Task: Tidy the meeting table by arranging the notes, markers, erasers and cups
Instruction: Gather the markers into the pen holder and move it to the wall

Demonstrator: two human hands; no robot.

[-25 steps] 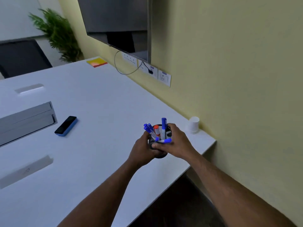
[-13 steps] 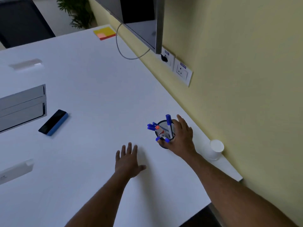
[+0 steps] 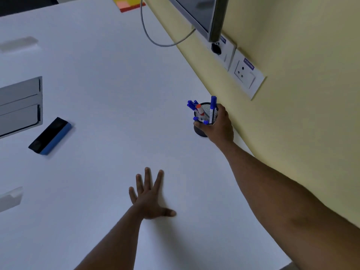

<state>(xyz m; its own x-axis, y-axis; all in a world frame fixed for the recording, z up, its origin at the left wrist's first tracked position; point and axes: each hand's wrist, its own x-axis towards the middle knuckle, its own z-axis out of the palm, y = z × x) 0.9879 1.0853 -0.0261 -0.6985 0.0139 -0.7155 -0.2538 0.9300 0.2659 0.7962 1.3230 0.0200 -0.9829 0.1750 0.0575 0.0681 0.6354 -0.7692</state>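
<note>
Marker holder (image 3: 204,121), mesh, filled with markers (image 3: 213,108): my right hand (image 3: 219,126) gripped it on the table (image 3: 116,84) near the wall, left hand (image 3: 149,195) flat and empty; step judged placement, next releasing, then fetching the eraser (image 3: 51,135).

no readable text, blue labels on the wall sockets (image 3: 245,73) too blurred, marker print illegible

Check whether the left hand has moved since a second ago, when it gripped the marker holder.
Yes. The left hand has let go of the marker holder and now lies flat, fingers spread, on the table, nearer the person's edge, apart from the holder.
</note>
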